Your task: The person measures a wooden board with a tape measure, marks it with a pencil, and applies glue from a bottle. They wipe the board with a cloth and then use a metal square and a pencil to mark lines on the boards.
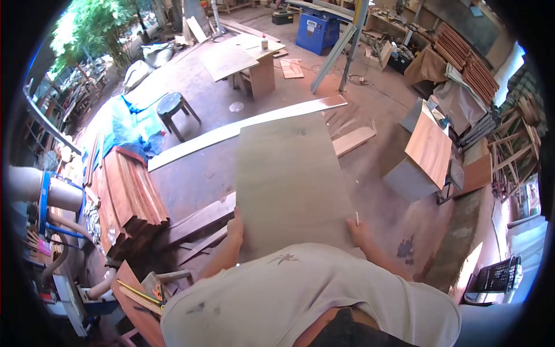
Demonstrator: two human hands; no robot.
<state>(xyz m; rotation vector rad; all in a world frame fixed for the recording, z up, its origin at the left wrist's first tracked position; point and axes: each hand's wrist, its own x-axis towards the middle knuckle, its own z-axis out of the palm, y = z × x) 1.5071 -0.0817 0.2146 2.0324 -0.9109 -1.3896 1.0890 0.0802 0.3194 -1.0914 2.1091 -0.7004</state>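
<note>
A large rectangular plywood panel point(292, 179), greyish brown with a small dark mark near its far edge, extends forward from my body. My left hand point(235, 228) grips its left edge, and my right hand point(359, 232) grips the right edge at about the same distance. The fingers beneath the panel are hidden. A thin pale stick point(357, 218) stands up by my right hand; what it is I cannot make out. The near end of the panel meets my light shirt point(312, 289).
Beyond the panel a long white board point(248, 124) lies across the floor. Stacked reddish planks point(130, 185) and a dark stool point(170, 104) are on the left. Ahead is a low table point(231, 58) with a bottle. A wood-topped desk point(429, 144) stands right.
</note>
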